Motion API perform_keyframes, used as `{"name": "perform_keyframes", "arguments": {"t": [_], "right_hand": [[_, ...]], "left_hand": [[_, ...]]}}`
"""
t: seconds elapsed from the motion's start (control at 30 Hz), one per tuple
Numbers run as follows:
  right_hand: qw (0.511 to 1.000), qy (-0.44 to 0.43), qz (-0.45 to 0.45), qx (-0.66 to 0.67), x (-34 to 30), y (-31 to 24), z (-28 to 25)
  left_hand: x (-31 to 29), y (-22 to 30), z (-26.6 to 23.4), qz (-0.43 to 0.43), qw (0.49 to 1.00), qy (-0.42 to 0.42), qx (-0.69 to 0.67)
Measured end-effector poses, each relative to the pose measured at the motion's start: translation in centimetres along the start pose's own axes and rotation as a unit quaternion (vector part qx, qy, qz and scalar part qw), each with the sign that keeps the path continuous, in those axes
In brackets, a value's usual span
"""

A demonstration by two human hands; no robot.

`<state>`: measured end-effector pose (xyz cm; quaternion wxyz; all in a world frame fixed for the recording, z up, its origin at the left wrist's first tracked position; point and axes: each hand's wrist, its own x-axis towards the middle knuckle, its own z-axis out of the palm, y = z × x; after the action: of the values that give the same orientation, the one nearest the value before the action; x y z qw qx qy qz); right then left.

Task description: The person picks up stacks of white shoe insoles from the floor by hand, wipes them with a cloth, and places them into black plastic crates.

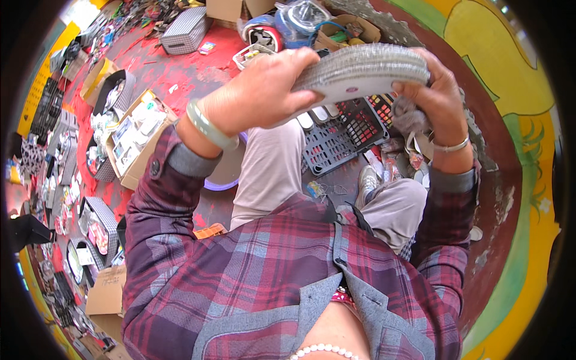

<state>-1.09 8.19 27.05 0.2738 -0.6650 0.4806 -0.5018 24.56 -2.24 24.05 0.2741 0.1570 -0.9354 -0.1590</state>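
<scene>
My two hands hold up a thick, round grey coil or stack (363,69) with a ribbed, layered edge and a pale flat underside. I cannot tell exactly what it is. On its left end my left hand (273,84) is closed, with the thumb below and fingers above. My right hand (441,96) grips the other end, its thumb against the pale face. A tuft of grey fluffy material (410,115) shows just beneath the right hand; whether that hand holds it is unclear. Below the coil stands a black plastic crate (342,141), partly hidden by it.
An open carton of white packages (139,135) stands at left, among checkered baskets (99,225) of small goods. A round purple-rimmed basin (227,171) sits beside my leg. Farther off are bagged goods (300,23) and cardboard boxes. A painted wall (504,72) rises at right.
</scene>
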Motion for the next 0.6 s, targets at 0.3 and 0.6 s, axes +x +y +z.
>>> {"name": "perform_keyframes", "arguments": {"t": [0.3,0.6], "right_hand": [[0.999,-0.005,0.012,-0.05,-0.5,4.2,-5.9],[0.958,0.234,0.161,-0.038,-3.3,14.8,-8.1]], "left_hand": [[8.1,-1.1,6.9,-0.074,0.983,-0.093,-0.139],[10.7,-11.1,21.6,-0.265,0.907,-0.085,-0.317]]}}
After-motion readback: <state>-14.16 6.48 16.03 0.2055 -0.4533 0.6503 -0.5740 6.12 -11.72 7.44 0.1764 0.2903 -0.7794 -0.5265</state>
